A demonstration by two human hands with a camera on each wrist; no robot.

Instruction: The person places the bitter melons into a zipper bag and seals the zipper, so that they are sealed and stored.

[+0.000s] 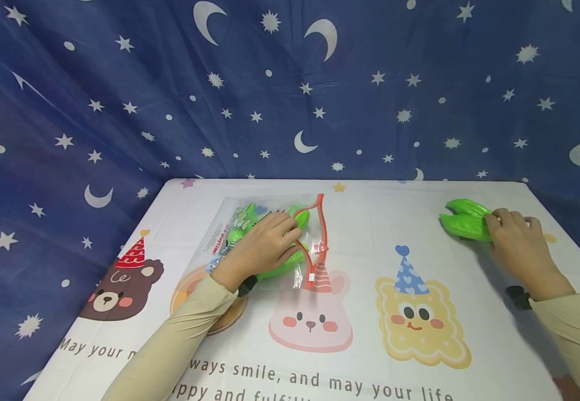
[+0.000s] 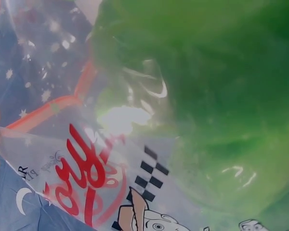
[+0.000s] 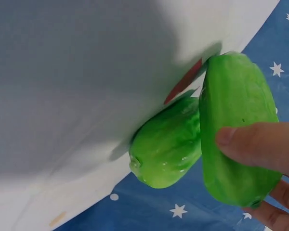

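My left hand [image 1: 260,245] lies over a clear zip bag [image 1: 215,236] with an orange-red closure, left of the table's middle. In the left wrist view fingertips pinch the edge of the bag, which bears red lettering and cartoon figures. Inside are several glossy green vegetables [image 1: 282,268], blurred through the plastic. Far to the right, my right hand [image 1: 520,242] grips a plump green gourd-like vegetable [image 3: 241,101], thumb on one face and fingers on the other side. A second green vegetable [image 3: 166,144] rests on the table beside it. Their exact kind is unclear.
The white tablecloth [image 1: 360,223] carries printed cartoon figures and lettering. Behind and to the left hangs a blue curtain [image 1: 370,111] with stars and moons, meeting the table's back edge.
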